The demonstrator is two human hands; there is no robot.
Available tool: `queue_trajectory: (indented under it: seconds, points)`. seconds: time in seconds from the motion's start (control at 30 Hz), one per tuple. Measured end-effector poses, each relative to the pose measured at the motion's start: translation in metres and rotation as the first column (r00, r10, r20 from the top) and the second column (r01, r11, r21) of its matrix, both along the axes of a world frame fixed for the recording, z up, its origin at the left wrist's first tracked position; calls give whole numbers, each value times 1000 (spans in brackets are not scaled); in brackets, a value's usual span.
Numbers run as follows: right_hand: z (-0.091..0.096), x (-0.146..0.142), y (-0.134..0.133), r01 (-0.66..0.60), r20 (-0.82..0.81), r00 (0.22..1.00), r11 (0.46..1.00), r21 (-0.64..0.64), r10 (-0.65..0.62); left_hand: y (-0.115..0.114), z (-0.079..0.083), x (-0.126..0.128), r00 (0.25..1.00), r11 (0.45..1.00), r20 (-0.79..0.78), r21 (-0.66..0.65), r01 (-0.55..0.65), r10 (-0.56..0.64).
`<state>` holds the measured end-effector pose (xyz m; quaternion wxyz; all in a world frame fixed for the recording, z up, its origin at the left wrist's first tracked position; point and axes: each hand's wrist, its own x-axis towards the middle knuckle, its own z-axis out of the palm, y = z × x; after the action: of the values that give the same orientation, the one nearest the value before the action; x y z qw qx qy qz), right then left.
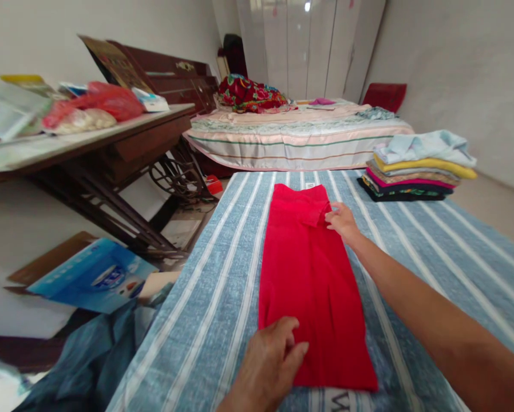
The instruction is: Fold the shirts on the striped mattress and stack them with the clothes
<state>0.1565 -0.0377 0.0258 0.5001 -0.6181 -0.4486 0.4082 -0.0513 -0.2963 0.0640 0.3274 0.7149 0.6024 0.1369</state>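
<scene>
A red garment (311, 274), folded into a long narrow strip, lies lengthwise on a blue and white striped cloth (411, 286). Its far right corner is turned over in a small flap. My right hand (341, 222) reaches to that corner and pinches the flap's edge between thumb and fingers. Close to me, my left hand (271, 359) rests over the near left part of the garment, thumb and fingers apart, gripping nothing. Exactly what kind of garment it is cannot be made out while folded.
A stack of folded clothes (414, 171) sits at the far right. Beyond is a bed (300, 137) with a floral red quilt (250, 94). On the left stands a sewing-machine table (154, 123) holding a red plastic bag (111, 102); a blue box (98, 274) is below.
</scene>
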Motion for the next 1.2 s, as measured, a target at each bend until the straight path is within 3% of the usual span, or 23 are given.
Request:
queue_trajectory:
  seconds: [0.1,0.2,0.33,0.43,0.53,0.7,0.8,0.97,1.1,1.2]
  points:
    - [4,2,-29,-75,131,990,990,123,59,-8,-6,-12,986,978,46,128,-163,158]
    - [9,-2,-66,-235,252,950,952,194,184,-15,-12,-25,942,915,45,227,-333,331]
    - [12,-12,-116,-450,387,853,870,201,351,-22,-15,-35,886,874,-23,183,-451,462]
    - [14,-18,-148,-569,455,772,801,186,443,-28,-11,-36,891,888,-1,80,-453,454]
    - [18,-23,-177,-694,575,652,694,190,495,-36,-5,-36,903,905,83,22,-425,422]
    - [21,-29,-224,-860,733,393,504,80,555,-50,-4,-36,941,937,52,82,-338,335]
    - [19,-29,-241,-904,768,283,428,13,574,-52,-13,-35,949,940,-21,148,-309,315]
    - [14,-29,-248,-919,792,204,392,-48,575,-48,-22,-32,948,940,-96,194,-280,302]
    - [11,-30,-248,-919,793,195,390,-58,577,-45,-24,-30,927,929,-138,180,-324,350]
    - [11,-31,-246,-919,784,201,390,-57,587,-44,-31,-29,913,914,-171,240,-328,372]
